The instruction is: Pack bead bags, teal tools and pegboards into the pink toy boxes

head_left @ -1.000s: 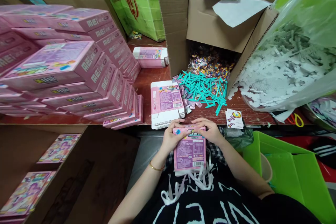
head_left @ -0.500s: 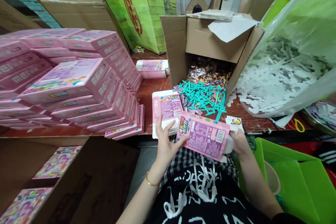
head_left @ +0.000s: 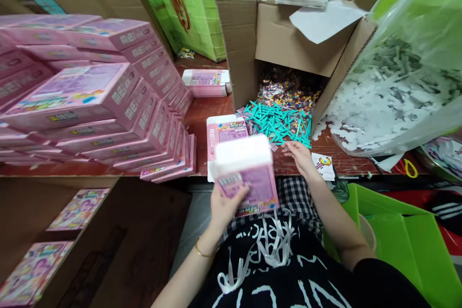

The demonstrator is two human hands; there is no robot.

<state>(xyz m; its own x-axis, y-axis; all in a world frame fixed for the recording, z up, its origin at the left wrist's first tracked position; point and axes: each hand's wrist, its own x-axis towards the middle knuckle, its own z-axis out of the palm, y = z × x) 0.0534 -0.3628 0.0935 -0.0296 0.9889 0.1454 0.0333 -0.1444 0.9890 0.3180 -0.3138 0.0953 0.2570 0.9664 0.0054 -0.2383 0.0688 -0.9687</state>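
My left hand grips a pink carton over my lap, blurred by motion, with its open white end turned up towards the table. My right hand reaches out over the table edge with its fingers spread, holding nothing. It is close to the heap of teal plastic sticks and small purple packets, and just left of a small printed card. A stack of flat pink cartons lies on the table right behind the held carton.
A tall pile of closed pink boxes fills the table's left. An open cardboard box of colourful bead packets stands behind the sticks. A clear bag of white parts lies right. A green bin sits below right, and a brown box below left.
The carton has swung round from lying sideways between both hands to standing open end up in my left hand. My right hand let go and moved forward to the table.
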